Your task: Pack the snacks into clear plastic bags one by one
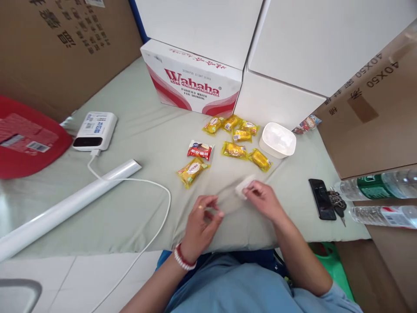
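My right hand pinches a small whitish roll, blurred by motion, which looks like a roll of clear tape. A faint see-through strip stretches from it to my left hand. The thumb and fingers of that hand are curled round the strip's end. Just beyond lie a yellow snack packet and a red and white one. Several more yellow packets are spread farther back, beside a white plastic tub with an open top.
A Wahaha water carton and white boxes line the back. On the left are a white power bank with a cable, a white tube and a red object. A phone, keys and bottles lie right.
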A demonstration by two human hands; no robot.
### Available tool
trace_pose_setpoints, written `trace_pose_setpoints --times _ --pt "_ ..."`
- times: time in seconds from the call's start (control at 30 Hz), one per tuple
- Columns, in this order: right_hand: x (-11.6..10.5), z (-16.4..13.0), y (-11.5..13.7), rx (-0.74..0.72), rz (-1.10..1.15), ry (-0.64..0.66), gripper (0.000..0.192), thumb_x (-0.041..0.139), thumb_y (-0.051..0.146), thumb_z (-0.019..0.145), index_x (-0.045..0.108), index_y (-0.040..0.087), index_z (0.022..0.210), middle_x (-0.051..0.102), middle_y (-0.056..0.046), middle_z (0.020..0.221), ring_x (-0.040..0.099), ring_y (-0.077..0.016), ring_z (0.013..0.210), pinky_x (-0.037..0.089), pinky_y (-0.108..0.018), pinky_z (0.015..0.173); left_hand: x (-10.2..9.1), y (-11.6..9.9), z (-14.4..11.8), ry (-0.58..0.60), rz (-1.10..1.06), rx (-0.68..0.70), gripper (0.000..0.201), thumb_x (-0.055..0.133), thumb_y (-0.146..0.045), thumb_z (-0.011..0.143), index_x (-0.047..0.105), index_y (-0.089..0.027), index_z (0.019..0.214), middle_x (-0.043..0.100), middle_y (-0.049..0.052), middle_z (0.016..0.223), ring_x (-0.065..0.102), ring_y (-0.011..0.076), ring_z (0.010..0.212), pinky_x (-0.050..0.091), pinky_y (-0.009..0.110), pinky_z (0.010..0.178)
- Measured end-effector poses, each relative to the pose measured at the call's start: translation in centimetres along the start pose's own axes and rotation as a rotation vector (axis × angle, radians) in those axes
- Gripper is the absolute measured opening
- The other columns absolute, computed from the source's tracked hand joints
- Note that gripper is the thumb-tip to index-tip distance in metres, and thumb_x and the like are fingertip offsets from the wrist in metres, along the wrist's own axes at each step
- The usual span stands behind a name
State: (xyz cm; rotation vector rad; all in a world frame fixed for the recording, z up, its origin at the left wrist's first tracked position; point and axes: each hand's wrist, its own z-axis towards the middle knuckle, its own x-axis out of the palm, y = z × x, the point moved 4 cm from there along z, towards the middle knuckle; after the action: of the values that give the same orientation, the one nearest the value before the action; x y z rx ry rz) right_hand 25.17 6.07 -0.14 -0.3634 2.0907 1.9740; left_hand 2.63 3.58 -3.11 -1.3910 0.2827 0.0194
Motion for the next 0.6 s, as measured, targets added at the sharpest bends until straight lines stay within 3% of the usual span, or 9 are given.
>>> trace_pose_setpoints --times 0.07,0.13,0.2,0.3,0.4,0.5,0.6 --pt "3.1 -1.7 -0.1 -0.055 -0.068 0.094 0.023 0.069 0.04 0.089 0.069 0.022 0.074 0.064 -0.001 0.075 0.057 -0.0166 0.073 0.044 -0.028 0.068 1.6 0.2 1.3 0.019 -0.113 -0.085 0.054 0.083 -0.04 0.079 0.061 -0.021 0.125 0.062 0.01 0.116 0.066 0.021 0.098 0.057 0.027 0.066" --pt "4.4 -2.6 -0.8 -0.041 -0.017 0.108 0.025 0.068 0.041 0.09 0.067 0.022 0.073 0.061 -0.001 0.074 0.055 -0.0159 0.071 0.042 -0.026 0.066 2.5 1.1 2.2 0.013 -0.166 -0.16 0.036 0.08 -0.041 0.081 0.067 -0.02 0.107 0.064 0.008 0.106 0.064 0.0194 0.094 0.054 0.026 0.068" --pt "4.4 -3.0 -2.1 0.052 0.125 0.073 0.027 0.069 0.045 0.089 0.066 0.022 0.073 0.06 0.001 0.071 0.052 -0.0149 0.068 0.041 -0.026 0.064 2.9 2.3 2.6 0.022 -0.281 -0.253 0.03 0.077 -0.045 0.083 0.067 -0.018 0.091 0.064 0.004 0.09 0.06 0.0146 0.078 0.049 0.025 0.064" --pt "3.5 -3.6 -3.9 0.196 0.363 0.001 0.028 0.075 0.048 0.084 0.067 0.023 0.074 0.061 0.001 0.069 0.053 -0.0148 0.066 0.044 -0.026 0.066 2.8 4.0 2.5 0.007 -0.486 -0.357 0.036 0.08 -0.05 0.08 0.065 -0.018 0.088 0.062 -0.002 0.076 0.053 0.0099 0.062 0.045 0.024 0.061" --pt "2.8 -4.1 -4.6 0.284 0.563 -0.028 0.024 0.081 0.045 0.075 0.072 0.023 0.079 0.066 -0.001 0.076 0.057 -0.0166 0.069 0.051 -0.029 0.066 2.4 4.5 2.4 -0.052 -0.654 -0.382 0.039 0.085 -0.05 0.075 0.065 -0.018 0.084 0.06 -0.004 0.072 0.051 0.0087 0.062 0.045 0.023 0.061" --pt "2.6 -4.4 -4.6 0.363 0.743 -0.035 0.028 0.083 0.044 0.07 0.075 0.024 0.086 0.067 -0.002 0.077 0.057 -0.0168 0.065 0.051 -0.028 0.056 2.1 4.2 2.7 -0.065 -0.75 -0.385 0.04 0.085 -0.051 0.075 0.063 -0.017 0.078 0.06 -0.002 0.074 0.052 0.0088 0.065 0.046 0.023 0.062" --pt "2.4 -4.4 -4.3 0.373 0.698 -0.08 0.026 0.083 0.044 0.069 0.074 0.023 0.08 0.063 -0.001 0.069 0.052 -0.0145 0.058 0.045 -0.025 0.048 2.0 4.0 2.8 -0.051 -0.784 -0.399 0.041 0.084 -0.05 0.076 0.06 -0.017 0.077 0.065 0.002 0.088 0.059 0.0106 0.074 0.051 0.026 0.071"
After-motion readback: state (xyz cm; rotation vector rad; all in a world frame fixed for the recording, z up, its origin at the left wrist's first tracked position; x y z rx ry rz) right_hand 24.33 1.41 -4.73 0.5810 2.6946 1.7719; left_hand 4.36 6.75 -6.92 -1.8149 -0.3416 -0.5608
